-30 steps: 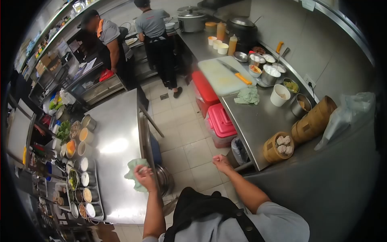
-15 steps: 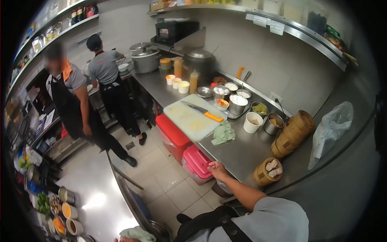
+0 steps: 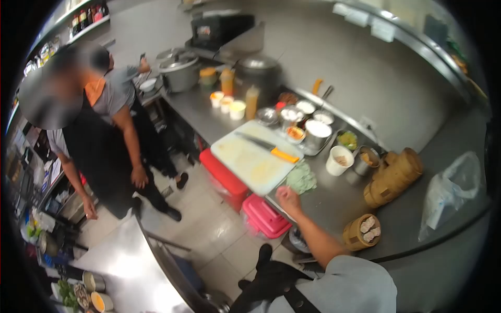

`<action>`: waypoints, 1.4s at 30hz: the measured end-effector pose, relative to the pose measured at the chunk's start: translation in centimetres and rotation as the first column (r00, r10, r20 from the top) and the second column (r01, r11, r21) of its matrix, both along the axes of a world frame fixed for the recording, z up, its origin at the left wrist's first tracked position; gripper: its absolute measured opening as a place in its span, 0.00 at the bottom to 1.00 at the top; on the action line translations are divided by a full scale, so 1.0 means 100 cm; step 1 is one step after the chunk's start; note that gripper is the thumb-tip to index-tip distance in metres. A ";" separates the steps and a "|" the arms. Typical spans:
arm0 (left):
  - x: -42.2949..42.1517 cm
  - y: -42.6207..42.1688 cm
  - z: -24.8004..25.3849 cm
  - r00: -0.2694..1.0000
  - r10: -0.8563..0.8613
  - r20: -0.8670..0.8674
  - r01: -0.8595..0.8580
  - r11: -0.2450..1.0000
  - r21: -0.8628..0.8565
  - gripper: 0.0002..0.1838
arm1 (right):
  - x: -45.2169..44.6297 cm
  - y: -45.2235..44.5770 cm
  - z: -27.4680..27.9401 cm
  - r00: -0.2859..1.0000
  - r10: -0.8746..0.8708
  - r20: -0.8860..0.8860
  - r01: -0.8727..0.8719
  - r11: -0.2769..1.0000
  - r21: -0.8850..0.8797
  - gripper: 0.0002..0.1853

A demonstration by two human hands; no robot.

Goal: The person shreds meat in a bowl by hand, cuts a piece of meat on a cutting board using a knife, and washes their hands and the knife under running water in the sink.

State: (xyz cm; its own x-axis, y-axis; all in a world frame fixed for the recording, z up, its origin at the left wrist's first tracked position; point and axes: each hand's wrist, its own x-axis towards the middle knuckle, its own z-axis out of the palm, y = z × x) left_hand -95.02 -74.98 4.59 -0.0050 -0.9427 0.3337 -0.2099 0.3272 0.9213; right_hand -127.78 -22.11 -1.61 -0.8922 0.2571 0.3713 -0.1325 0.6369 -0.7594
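My right hand is over the near edge of the steel counter, its fingers curled in; blur hides whether anything is in them. Just beside it lies a crumpled pale green cloth. A white cutting board sits beyond, bearing a knife with an orange handle. To the right of my forearm stands a small bamboo steamer with several pale dumplings in it. My left hand is out of view.
Stacked bamboo steamers and a plastic bag are at right. Ingredient bowls line the wall. Below the counter are lidded red and pink bins. Two co-workers stand at left, the nearer one behind a steel table.
My view has shifted and turned. My right hand has moved up to the counter edge by the cloth. My left hand and its cloth have left view. The nearer co-worker has come closer.
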 end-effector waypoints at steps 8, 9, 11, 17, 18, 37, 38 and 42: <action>-0.158 0.101 0.011 0.861 -0.452 -0.234 0.475 0.878 0.052 0.18 | -0.143 0.057 0.052 0.997 -0.069 0.042 0.064 0.992 0.110 0.14; -0.182 0.122 0.026 0.832 -0.495 -0.251 0.530 0.842 0.096 0.18 | -0.162 0.063 0.049 0.998 -0.062 0.008 0.058 0.972 0.229 0.15; -0.221 0.142 0.035 0.726 -0.647 -0.235 0.678 0.731 0.081 0.18 | -0.191 0.069 0.046 0.994 -0.062 0.089 0.035 0.959 0.281 0.15; -0.320 0.187 0.051 0.361 -0.881 -0.305 0.929 0.367 0.039 0.18 | -0.239 0.081 0.030 0.905 -0.098 0.413 -0.152 0.834 0.530 0.18; -0.335 0.190 0.045 0.316 -0.903 -0.290 0.947 0.320 0.036 0.18 | -0.241 0.080 0.031 0.895 -0.103 0.435 -0.161 0.833 0.529 0.17; -0.531 0.321 0.065 -0.231 -0.781 -0.581 0.914 -0.379 0.146 0.17 | 0.033 0.036 0.103 0.793 -0.502 0.345 0.382 0.851 0.360 0.22; -0.529 0.322 0.056 -0.203 -0.779 -0.594 0.916 -0.366 0.166 0.17 | 0.061 0.030 0.105 0.788 -0.537 0.301 0.429 0.830 0.356 0.22; -0.506 0.334 0.045 -0.193 -0.814 -0.547 0.886 -0.384 0.260 0.16 | 0.166 -0.004 0.119 0.594 -0.674 0.439 0.602 0.734 0.314 0.21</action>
